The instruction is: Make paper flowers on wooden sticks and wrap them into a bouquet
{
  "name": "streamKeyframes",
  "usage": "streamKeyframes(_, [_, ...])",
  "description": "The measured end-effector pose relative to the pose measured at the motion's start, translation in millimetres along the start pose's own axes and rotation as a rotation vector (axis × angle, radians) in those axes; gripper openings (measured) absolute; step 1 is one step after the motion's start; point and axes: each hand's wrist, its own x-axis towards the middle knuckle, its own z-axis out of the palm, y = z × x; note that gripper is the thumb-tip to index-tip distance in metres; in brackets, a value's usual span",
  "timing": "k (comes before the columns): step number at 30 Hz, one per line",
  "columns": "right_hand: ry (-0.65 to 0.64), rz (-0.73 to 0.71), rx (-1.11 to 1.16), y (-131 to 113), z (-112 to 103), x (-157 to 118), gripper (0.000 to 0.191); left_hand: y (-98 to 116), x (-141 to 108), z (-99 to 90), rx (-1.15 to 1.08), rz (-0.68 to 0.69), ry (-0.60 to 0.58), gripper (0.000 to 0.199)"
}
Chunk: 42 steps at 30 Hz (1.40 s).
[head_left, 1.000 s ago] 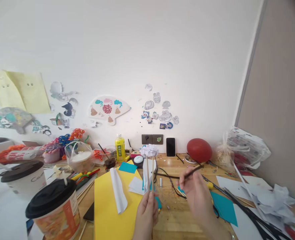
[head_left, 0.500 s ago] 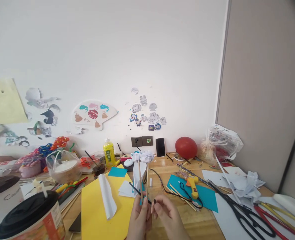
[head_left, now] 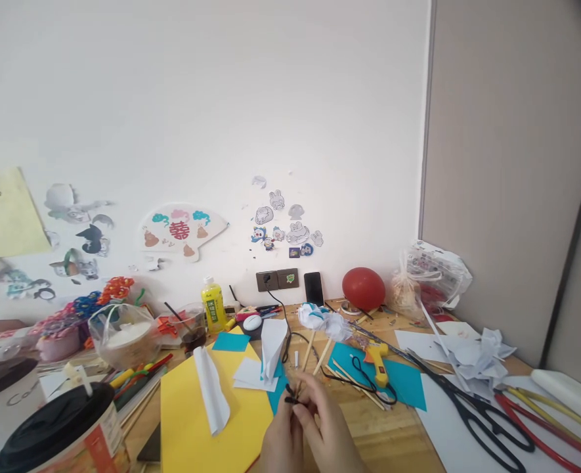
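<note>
Two crumpled white paper flowers (head_left: 323, 320), one with blue in it, top thin wooden sticks (head_left: 308, 346) that lean to the right and run down behind my fingers. My left hand (head_left: 283, 430) is closed low on the sticks, though their lower ends are hidden. Pressed close against it, my right hand (head_left: 325, 424) pinches a thin black strip (head_left: 291, 396), which is bent at my fingertips. How far the strip goes round the sticks is hidden.
Yellow paper (head_left: 211, 401) lies left of my hands, with a rolled white sheet (head_left: 211, 391) on it. At right are a yellow glue gun (head_left: 379, 364), blue paper (head_left: 411, 387) and black scissors (head_left: 482, 420). A lidded cup (head_left: 58, 427) stands front left, a red balloon (head_left: 364, 289) behind.
The flowers have tipped from upright to leaning right. My right hand has come up against my left, and the black strip, straight before, is now bent. The view has shifted slightly.
</note>
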Motion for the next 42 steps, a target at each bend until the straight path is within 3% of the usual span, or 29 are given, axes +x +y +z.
streamKeyframes(4, [-0.146, -0.066, -0.033, -4, -4, 4, 0.022, 2, 0, -5.9, 0.063, -0.051, -0.071, 0.022])
streamKeyframes(8, [-0.023, 0.033, 0.047, -1, -6, 6, 0.015, 14, 4, 0.0, -0.309, -0.149, -0.100, 0.027])
streamKeyframes(11, [0.051, 0.132, 0.122, 2, -5, 7, 0.021, 24, 10, 5.5, -0.563, -0.435, -0.138, 0.039])
streamKeyframes(14, [0.047, 0.144, 0.177, 0, -5, 8, 0.023, 32, 10, 3.4, -0.579, -0.653, -0.220, 0.052])
streamKeyframes(19, [-0.018, 0.000, 0.162, -3, -8, 7, 0.016, 41, 6, -6.0, -0.653, -0.631, -0.223, 0.062])
streamKeyframes(23, [-0.012, -0.009, 0.195, -4, -9, 7, 0.015, 42, 8, -9.2, -0.738, -0.642, -0.230, 0.062])
streamKeyframes(31, [-0.116, -0.139, 0.082, -10, -13, 7, 0.028, 42, 12, -12.4, -0.725, -0.603, -0.146, 0.061])
streamKeyframes(42, [-0.153, -0.152, -0.050, -12, -16, 7, 0.035, 29, 14, -15.7, -0.781, -0.561, -0.159, 0.055])
